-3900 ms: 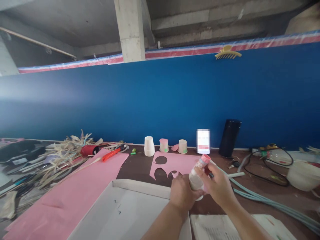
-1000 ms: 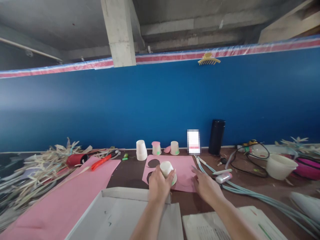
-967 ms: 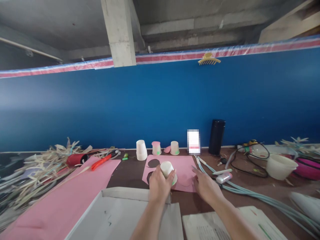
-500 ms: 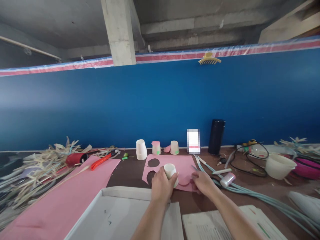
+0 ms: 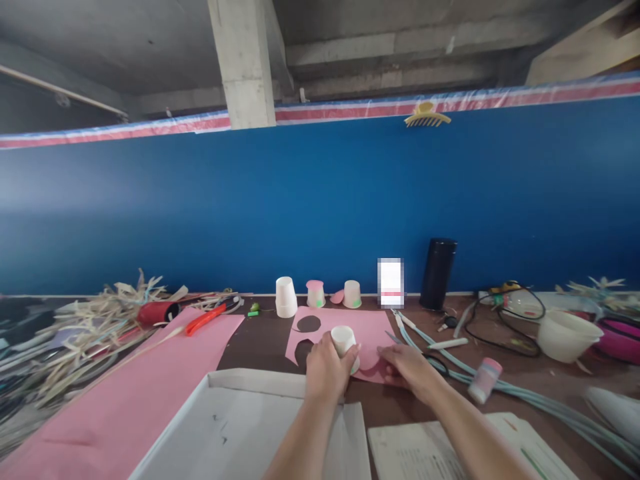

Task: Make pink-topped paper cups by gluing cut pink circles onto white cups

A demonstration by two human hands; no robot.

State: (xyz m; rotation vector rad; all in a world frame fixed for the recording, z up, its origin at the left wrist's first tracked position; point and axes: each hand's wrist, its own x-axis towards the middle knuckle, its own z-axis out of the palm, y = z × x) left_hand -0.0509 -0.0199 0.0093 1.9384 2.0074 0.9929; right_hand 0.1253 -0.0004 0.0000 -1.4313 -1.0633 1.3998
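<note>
My left hand (image 5: 323, 370) is wrapped round a white paper cup (image 5: 343, 339) above a pink paper sheet (image 5: 370, 323). Green shows low on the cup. A round-edged piece of pink paper (image 5: 369, 358) lies to the right of the cup, and the fingers of my right hand (image 5: 407, 370) are closed at its edge; their tips are partly hidden. Round holes are cut in the sheet's left side. Behind it stand an upside-down cup topped with a pink circle (image 5: 315, 285), another upside-down cup (image 5: 352, 294) beside a loose pink circle (image 5: 337, 297), and stacked white cups (image 5: 286, 297).
A white box lid (image 5: 250, 413) and a booklet (image 5: 415, 447) lie in front. Scissors (image 5: 435, 363), pale blue cords (image 5: 530, 397), a pink-ended tube (image 5: 485, 381) and a white tub (image 5: 569, 335) are rightward. A black bottle (image 5: 439, 273) stands behind; pink paper (image 5: 125, 393) and strips (image 5: 100, 333) spread left.
The pink-ended tube has rolled right and toward me, turning as it went. My left hand keeps its hold on the cup; my right hand is nearly still. The view has shifted slightly.
</note>
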